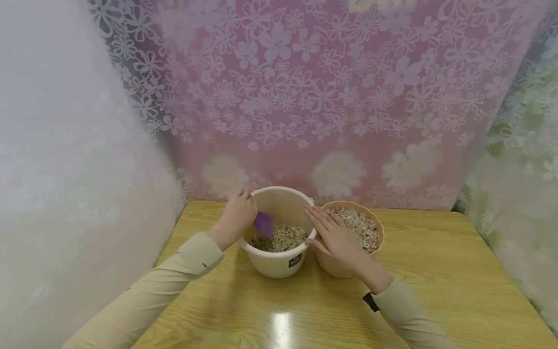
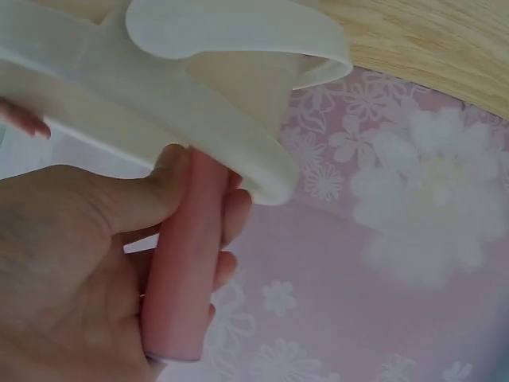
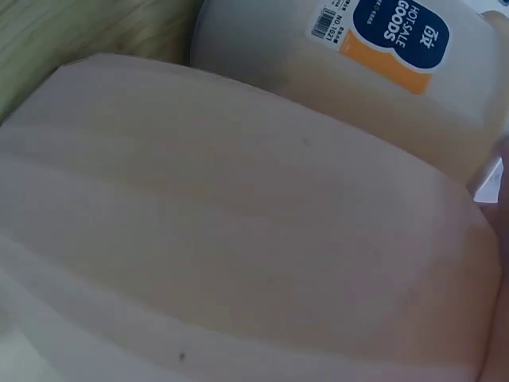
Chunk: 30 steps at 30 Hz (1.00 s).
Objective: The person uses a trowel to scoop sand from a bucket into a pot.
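My left hand (image 1: 239, 213) is at the left rim of a cream bucket (image 1: 279, 264), its fingers wrapped around the pink handle (image 2: 183, 270) of a small shovel. The purple blade (image 1: 263, 224) of this shovel dips into the bucket, its tip at the grain-like bits (image 1: 285, 238) covering the bottom. On the bucket's right rim lies my right hand (image 1: 337, 241), fingers straight and thumb at the front of the rim. Beside the bucket, partly behind that hand, stands a peach-coloured tub (image 1: 380, 228) filled high with similar bits (image 1: 358, 227).
Both containers stand on a yellow wood-grain table (image 1: 436, 271). Behind it hangs a pink flowered cloth (image 1: 279, 97), with pale cloth (image 1: 87, 145) along the left side. The bucket's handle (image 2: 238, 28) shows near the left hand.
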Each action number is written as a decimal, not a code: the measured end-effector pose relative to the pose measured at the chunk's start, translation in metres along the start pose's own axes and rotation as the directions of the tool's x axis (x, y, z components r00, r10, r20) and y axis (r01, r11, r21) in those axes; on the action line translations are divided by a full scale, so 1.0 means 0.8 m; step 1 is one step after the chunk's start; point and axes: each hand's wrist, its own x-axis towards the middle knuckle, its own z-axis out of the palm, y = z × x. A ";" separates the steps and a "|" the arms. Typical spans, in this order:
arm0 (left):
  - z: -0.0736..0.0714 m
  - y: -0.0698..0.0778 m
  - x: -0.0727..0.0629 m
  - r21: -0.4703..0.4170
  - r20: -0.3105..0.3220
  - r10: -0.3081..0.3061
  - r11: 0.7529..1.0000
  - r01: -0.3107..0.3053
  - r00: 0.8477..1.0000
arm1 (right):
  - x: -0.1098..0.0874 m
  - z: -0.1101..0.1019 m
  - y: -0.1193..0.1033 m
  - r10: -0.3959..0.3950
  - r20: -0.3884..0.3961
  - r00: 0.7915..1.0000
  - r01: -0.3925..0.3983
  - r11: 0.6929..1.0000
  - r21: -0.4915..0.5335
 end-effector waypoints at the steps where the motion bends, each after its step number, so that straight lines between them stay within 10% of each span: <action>1: -0.001 0.004 0.003 0.026 0.023 0.004 1.000 -0.005 1.000 | 0.000 0.001 0.000 0.000 -0.004 1.000 0.000 1.000 0.000; 8: 0.008 0.032 0.023 0.130 0.188 0.029 0.990 -0.054 0.982 | 0.000 0.007 -0.005 -0.003 -0.007 1.000 0.003 1.000 0.017; 13: 0.019 0.039 0.037 0.178 0.196 0.034 0.982 -0.070 0.980 | 0.000 0.007 -0.009 0.006 0.002 1.000 -0.006 1.000 0.027; 22: 0.006 0.049 0.061 0.144 -0.024 0.105 0.984 -0.101 0.994 | -0.003 0.003 -0.007 0.021 0.001 1.000 -0.021 1.000 0.010; 30: 0.014 0.049 0.060 -0.060 -0.272 0.109 0.990 -0.130 0.956 | -0.008 0.001 -0.002 0.039 0.011 0.999 -0.039 0.999 0.002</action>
